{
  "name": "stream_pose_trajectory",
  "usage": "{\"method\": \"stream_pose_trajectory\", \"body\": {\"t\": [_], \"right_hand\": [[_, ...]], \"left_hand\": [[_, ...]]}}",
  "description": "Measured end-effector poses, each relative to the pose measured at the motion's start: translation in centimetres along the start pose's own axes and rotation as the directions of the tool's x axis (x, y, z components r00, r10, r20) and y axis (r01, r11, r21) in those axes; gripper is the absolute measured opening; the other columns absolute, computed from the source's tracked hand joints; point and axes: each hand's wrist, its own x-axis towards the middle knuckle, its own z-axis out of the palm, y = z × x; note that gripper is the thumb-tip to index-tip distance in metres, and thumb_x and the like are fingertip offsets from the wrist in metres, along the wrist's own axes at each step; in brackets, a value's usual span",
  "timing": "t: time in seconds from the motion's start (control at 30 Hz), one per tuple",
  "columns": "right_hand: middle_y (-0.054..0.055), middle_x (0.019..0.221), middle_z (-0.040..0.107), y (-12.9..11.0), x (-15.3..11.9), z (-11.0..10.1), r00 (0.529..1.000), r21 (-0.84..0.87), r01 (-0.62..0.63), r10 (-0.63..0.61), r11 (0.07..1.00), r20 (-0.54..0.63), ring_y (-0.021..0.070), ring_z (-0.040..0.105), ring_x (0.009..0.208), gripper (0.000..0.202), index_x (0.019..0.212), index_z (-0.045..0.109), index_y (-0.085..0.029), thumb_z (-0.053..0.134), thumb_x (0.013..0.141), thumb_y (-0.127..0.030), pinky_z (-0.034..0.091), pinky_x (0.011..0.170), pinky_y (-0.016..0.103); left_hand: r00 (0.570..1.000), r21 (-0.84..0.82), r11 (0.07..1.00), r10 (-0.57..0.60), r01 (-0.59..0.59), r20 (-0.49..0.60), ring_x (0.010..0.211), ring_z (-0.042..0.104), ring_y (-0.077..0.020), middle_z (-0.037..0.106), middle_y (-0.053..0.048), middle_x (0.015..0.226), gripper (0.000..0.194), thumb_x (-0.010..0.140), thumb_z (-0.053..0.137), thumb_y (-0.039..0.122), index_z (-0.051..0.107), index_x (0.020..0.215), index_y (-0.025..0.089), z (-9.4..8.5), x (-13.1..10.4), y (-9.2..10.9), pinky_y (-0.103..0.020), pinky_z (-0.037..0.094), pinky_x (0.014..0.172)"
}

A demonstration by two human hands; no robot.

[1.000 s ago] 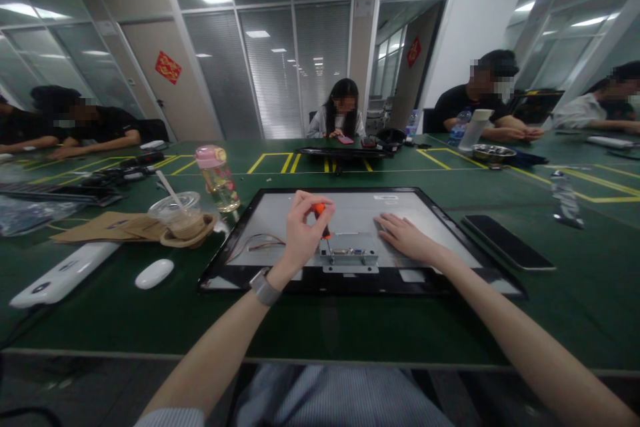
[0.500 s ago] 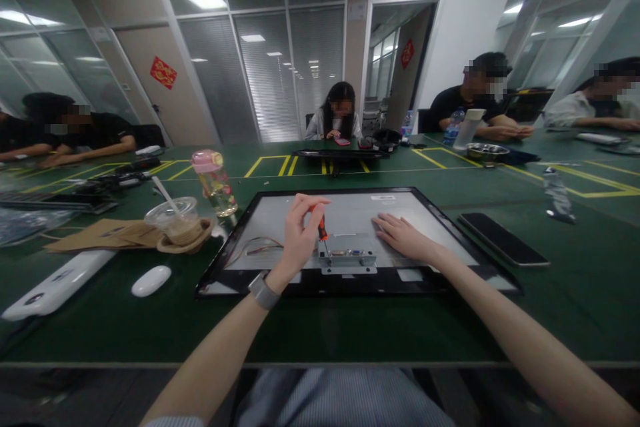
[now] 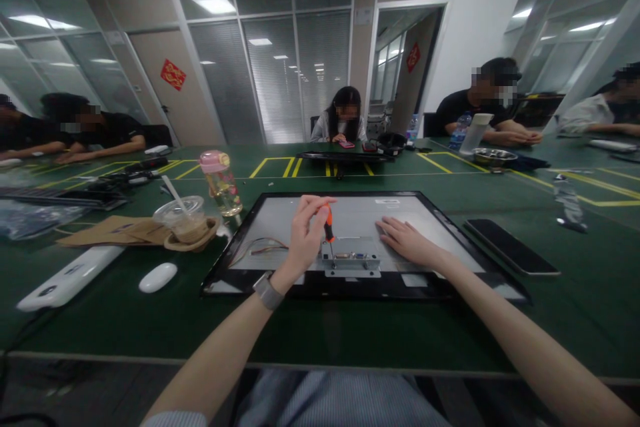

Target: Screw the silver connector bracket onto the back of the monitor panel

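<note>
- A screwdriver with an orange-and-black handle is pinched upright in the fingers of the left hand, just left of frame centre; its long axis runs near vertical, the thin shaft pointing down.
- The tip is set on the left end of a small grey metal bracket, directly below the fingers; whether it sits in a screw head cannot be told.
- The right hand is laid flat, fingers released and spread, on the panel just right of the bracket, touching the metal sheet.
- The bracket is mounted low on the matt grey back of a flat monitor panel, black-framed, lying face down on the green surface.
- Thin coloured wires are seen curving across the panel's left part.
- A glossy white mouse lies at lower left, well apart.
</note>
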Motion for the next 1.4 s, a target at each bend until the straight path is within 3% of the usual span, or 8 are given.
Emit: {"method": "stream_pose_trajectory", "body": {"t": [0.1,0.27,0.5,0.73,1.03,1.23,1.4], "right_hand": [[0.017,0.166,0.037,0.04,0.09,0.08,1.000,-0.007,-0.001,0.001,1.000,-0.005,0.0327,0.035,0.153,0.063,0.158,0.042,-0.017,0.025,0.105,-0.046,0.029,0.122,0.055],[0.018,0.166,0.037,-0.19,0.04,-0.05,1.000,-0.015,-0.002,0.002,1.000,0.000,0.0332,0.034,0.153,0.062,0.158,0.042,-0.015,0.026,0.105,-0.044,0.029,0.122,0.054],[0.018,0.167,0.036,-0.01,0.01,0.05,1.000,-0.004,-0.005,0.005,1.000,-0.001,0.0337,0.033,0.154,0.063,0.159,0.041,-0.016,0.026,0.106,-0.046,0.029,0.122,0.056],[0.017,0.166,0.037,0.29,0.14,0.32,1.000,0.003,0.003,-0.003,1.000,-0.015,0.0328,0.034,0.153,0.063,0.159,0.041,-0.018,0.025,0.105,-0.048,0.029,0.122,0.056],[0.019,0.168,0.033,-0.07,-0.08,-0.18,1.000,0.013,-0.001,0.001,1.000,0.014,0.0335,0.030,0.155,0.065,0.160,0.038,-0.014,0.024,0.106,-0.047,0.028,0.123,0.056],[0.017,0.167,0.036,0.21,0.13,0.27,1.000,-0.018,-0.002,0.002,1.000,0.002,0.0325,0.033,0.154,0.063,0.159,0.041,-0.017,0.024,0.105,-0.047,0.028,0.123,0.055],[0.017,0.166,0.037,0.43,0.21,0.55,1.000,-0.012,0.007,-0.007,1.000,-0.016,0.0332,0.035,0.153,0.063,0.159,0.041,-0.019,0.025,0.105,-0.046,0.030,0.122,0.057]], "left_hand": [[0.999,-0.061,0.998,-0.028,0.029,0.019,0.093,0.066,-0.0190,0.068,-0.009,0.107,0.032,0.105,0.047,0.034,0.074,0.117,0.020,0.07,-0.07,-0.09,-0.033,0.054,0.084],[0.994,-0.141,0.984,-0.099,0.106,0.057,0.097,0.071,-0.0201,0.074,-0.009,0.105,0.034,0.104,0.050,0.036,0.069,0.127,0.020,0.28,-0.21,-0.35,-0.035,0.055,0.091],[1.000,0.003,1.000,-0.009,0.009,-0.013,0.081,0.061,-0.0157,0.063,-0.002,0.085,0.016,0.089,0.075,0.031,0.078,0.100,0.021,0.17,0.12,-0.14,-0.028,0.051,0.079],[0.999,-0.002,1.000,-0.005,0.005,0.045,0.091,0.063,-0.0164,0.065,-0.006,0.103,0.029,0.105,0.050,0.033,0.073,0.117,0.021,0.02,0.11,0.29,-0.028,0.051,0.081],[1.000,0.018,1.000,-0.007,0.008,-0.021,0.080,0.057,-0.0151,0.057,-0.002,0.087,0.009,0.092,0.070,0.027,0.077,0.096,0.022,0.03,0.20,0.04,-0.028,0.049,0.079],[0.999,-0.022,0.999,-0.047,0.047,-0.002,0.076,0.059,-0.0137,0.058,-0.004,0.092,0.020,0.098,0.060,0.032,0.076,0.104,0.020,0.06,0.22,0.44,-0.025,0.050,0.068],[0.994,-0.149,0.983,-0.099,0.104,0.039,0.080,0.068,-0.0155,0.067,-0.006,0.093,0.031,0.104,0.048,0.038,0.071,0.112,0.019,0.10,0.09,0.17,-0.029,0.055,0.075]]}}
